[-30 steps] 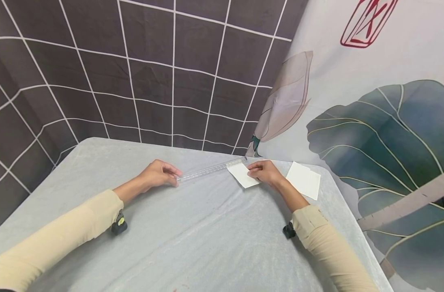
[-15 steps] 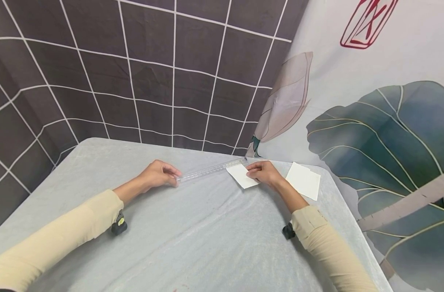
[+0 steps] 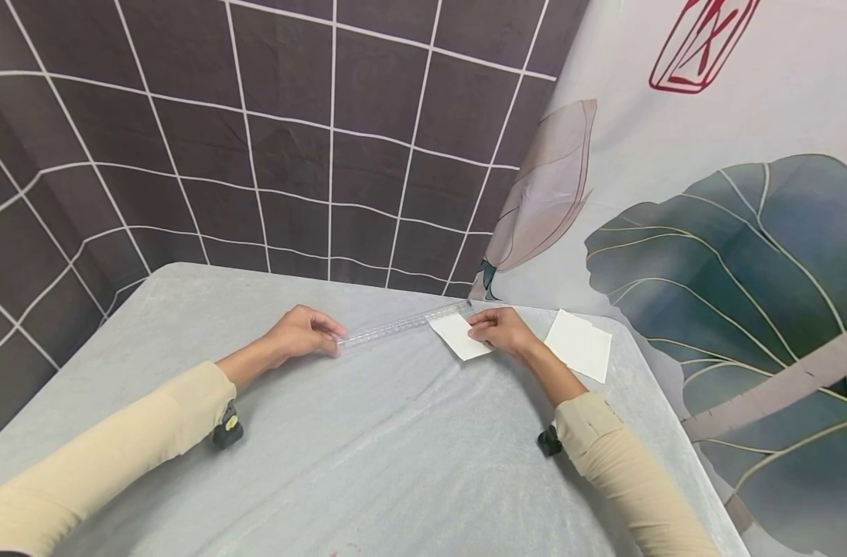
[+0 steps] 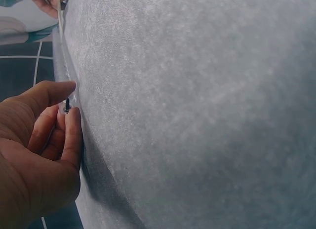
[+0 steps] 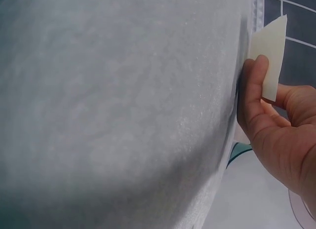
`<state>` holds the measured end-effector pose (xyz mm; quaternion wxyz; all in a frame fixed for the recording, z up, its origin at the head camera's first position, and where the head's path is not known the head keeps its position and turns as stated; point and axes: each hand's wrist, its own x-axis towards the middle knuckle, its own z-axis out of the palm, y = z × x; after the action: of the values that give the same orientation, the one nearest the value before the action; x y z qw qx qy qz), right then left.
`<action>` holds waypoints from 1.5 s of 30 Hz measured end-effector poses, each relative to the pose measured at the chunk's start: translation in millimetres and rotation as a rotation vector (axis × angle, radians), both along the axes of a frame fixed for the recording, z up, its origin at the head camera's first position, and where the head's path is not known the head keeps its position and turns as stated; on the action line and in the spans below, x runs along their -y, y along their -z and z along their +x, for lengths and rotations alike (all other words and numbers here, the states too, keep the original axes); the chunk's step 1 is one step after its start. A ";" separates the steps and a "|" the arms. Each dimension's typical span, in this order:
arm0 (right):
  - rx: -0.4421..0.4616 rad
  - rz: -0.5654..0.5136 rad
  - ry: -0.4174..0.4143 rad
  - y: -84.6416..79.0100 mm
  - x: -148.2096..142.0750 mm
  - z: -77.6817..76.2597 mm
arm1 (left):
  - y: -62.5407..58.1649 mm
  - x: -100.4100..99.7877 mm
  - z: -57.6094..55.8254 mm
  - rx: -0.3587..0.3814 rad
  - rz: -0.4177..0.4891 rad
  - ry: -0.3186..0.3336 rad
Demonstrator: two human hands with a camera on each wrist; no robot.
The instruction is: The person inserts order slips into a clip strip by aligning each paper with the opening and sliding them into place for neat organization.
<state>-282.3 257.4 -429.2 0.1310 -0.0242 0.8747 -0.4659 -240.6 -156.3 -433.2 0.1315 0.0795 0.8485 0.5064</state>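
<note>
A long, clear plastic strip with a repeating pattern along it slants across the back of the table; whether it is a ruler I cannot tell. My left hand pinches its left end, and in the left wrist view thumb and fingers close about that end, where a small dark spot shows. My right hand holds a white piece of paper between thumb and fingers, its upper edge against the strip's right part. From the right wrist, the paper stands up past my fingertips, with the strip beyond.
More white paper pieces lie overlapping to the right of my right hand. A grey cloth covers the table. Behind it hang a dark gridded cloth and a pale leaf-printed one.
The paper and my right hand have slid very slightly left along the strip. My left hand and the strip look unmoved.
</note>
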 end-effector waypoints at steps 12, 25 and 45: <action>0.015 -0.007 0.005 -1.0 4.5 1.6 | 3.3 -0.3 -0.5 -0.005 0.010 0.004; 0.013 -0.019 -0.001 1.3 7.9 1.0 | 2.2 0.3 -0.2 0.012 -0.002 -0.006; 0.010 -0.002 -0.006 0.5 10.1 1.7 | 0.4 -0.1 -1.1 0.005 -0.021 0.004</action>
<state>-280.6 247.3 -429.7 0.1370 -0.0247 0.8736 -0.4664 -241.8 -156.3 -433.6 0.1352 0.0785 0.8533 0.4974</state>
